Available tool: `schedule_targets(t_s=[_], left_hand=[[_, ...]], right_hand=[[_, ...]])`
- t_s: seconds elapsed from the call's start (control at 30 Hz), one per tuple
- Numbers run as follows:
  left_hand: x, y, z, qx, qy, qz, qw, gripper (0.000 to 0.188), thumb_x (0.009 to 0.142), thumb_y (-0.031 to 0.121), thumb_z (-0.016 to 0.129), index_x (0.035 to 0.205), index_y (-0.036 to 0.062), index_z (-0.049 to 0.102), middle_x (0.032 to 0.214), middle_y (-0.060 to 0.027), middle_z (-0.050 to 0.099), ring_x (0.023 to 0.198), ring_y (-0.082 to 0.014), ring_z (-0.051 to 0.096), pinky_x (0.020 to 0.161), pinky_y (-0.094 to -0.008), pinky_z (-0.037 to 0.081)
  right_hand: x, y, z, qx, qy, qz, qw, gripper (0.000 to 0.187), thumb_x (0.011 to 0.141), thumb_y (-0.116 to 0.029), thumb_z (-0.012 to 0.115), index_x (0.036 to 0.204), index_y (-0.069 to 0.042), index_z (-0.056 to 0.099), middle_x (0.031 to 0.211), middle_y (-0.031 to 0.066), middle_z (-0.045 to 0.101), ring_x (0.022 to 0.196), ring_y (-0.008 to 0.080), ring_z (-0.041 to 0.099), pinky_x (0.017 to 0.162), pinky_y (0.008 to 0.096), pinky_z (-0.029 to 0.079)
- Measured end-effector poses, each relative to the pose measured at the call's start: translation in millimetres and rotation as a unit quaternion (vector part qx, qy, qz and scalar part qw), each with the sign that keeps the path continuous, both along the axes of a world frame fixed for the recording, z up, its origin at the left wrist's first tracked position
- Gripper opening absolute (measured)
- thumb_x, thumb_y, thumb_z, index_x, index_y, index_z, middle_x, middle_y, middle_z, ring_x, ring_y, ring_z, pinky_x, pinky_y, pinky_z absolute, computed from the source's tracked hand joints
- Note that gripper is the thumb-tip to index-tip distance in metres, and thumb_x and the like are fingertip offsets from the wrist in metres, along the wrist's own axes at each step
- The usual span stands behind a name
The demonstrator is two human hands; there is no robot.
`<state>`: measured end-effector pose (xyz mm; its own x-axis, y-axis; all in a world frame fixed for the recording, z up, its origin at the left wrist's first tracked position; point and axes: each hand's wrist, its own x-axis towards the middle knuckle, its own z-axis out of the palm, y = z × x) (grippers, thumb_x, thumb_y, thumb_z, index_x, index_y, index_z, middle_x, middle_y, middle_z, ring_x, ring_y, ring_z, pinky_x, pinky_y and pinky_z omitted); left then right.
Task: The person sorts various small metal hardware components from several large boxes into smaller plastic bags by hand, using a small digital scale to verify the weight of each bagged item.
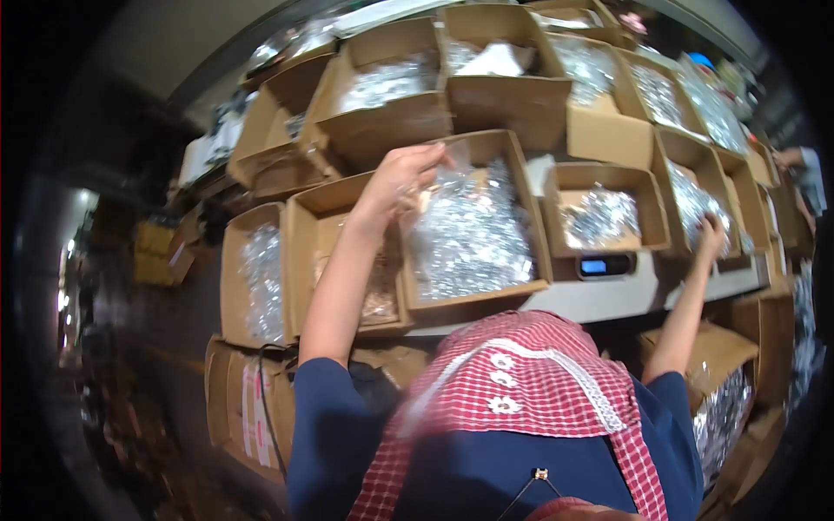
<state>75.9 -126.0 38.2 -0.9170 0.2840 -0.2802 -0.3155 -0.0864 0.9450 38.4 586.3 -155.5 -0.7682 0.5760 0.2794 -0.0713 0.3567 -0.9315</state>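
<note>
My left hand (pixel 407 184) is raised over a large cardboard box (pixel 423 304) in the middle. Its fingers pinch a clear plastic bag (pixel 458 156) near the box's back wall. Beneath the hand, the box is heaped with small shiny silver pieces (pixel 473 239), their kind too small to make out. Far to the right, my right hand (pixel 712 233) reaches into another box (pixel 725 174) of silvery pieces (pixel 691 198). Its fingers look curled; what they hold, if anything, cannot be seen.
Between my hands, a smaller box (pixel 653 187) of silver pieces sits behind a scale with a lit display (pixel 594 267). More open boxes (pixel 382 130) line the back, and one (pixel 233 295) stands at left. Another person's arm (pixel 808 169) shows at the far right.
</note>
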Motion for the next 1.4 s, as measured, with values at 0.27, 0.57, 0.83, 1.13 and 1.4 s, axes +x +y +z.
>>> schedule_targets(t_s=[0.27, 0.57, 0.83, 1.13, 1.4], left_hand=[[-45.8, 208.2, -37.9, 0.02, -0.031, -0.135, 0.99, 0.066, 0.09, 0.049, 0.06, 0.134, 0.0027, 0.043, 0.129, -0.0164, 0.05, 0.114, -0.0283, 0.054, 0.074, -0.0385, 0.057], [81.6, 140.4, -46.1, -0.075, 0.083, 0.054, 0.992, 0.052, 0.09, 0.025, 0.063, 0.132, -0.0022, 0.049, 0.131, -0.0154, 0.053, 0.117, -0.0231, 0.055, 0.091, -0.0355, 0.05], [303.4, 33.9, -51.3, 0.044, -0.131, 0.234, 0.962, 0.059, 0.095, 0.032, 0.056, 0.139, -0.0035, 0.041, 0.141, -0.0172, 0.047, 0.128, -0.0268, 0.049, 0.101, -0.0342, 0.044], [532.2, -50.5, -91.9, 0.006, -0.052, 0.765, 0.642, 0.038, 0.098, 0.018, 0.049, 0.132, 0.0008, 0.051, 0.134, -0.0122, 0.054, 0.122, -0.022, 0.053, 0.097, -0.0333, 0.048], [680.2, 15.5, -221.0, -0.743, -0.371, 0.241, 0.503, 0.034, 0.095, 0.03, 0.049, 0.105, 0.0027, 0.068, 0.089, -0.0178, 0.069, 0.082, -0.0322, 0.063, 0.074, -0.0386, 0.048]], right_hand=[[27.5, -52.4, 34.5, 0.019, 0.078, 0.018, 0.997, 0.022, 0.086, -0.002, 0.06, 0.108, 0.003, 0.06, 0.1, 0.0102, 0.065, 0.079, 0.0141, 0.064, 0.071, 0.0264, 0.051], [194.7, 51.7, 82.5, 0.075, 0.089, -0.128, 0.985, 0.03, 0.081, 0.003, 0.062, 0.111, 0.003, 0.065, 0.108, 0.0113, 0.067, 0.099, 0.0196, 0.063, 0.089, 0.0286, 0.048], [474.7, 255.4, -23.9, 0.219, -0.56, -0.398, 0.693, 0.077, 0.086, -0.07, 0.038, 0.139, -0.014, 0.048, 0.14, 0.0267, 0.043, 0.128, 0.0421, 0.042, 0.11, 0.0474, 0.03], [430.6, 173.4, 22.8, 0.241, -0.515, -0.402, 0.718, 0.096, 0.081, -0.08, 0.031, 0.135, -0.003, 0.049, 0.142, 0.0238, 0.042, 0.128, 0.0396, 0.042, 0.108, 0.0481, 0.032], [264.5, 65.1, 17.5, 0.363, -0.28, -0.075, 0.885, 0.085, 0.08, -0.071, 0.035, 0.128, -0.003, 0.052, 0.133, 0.0232, 0.045, 0.12, 0.0383, 0.045, 0.101, 0.0473, 0.034]])
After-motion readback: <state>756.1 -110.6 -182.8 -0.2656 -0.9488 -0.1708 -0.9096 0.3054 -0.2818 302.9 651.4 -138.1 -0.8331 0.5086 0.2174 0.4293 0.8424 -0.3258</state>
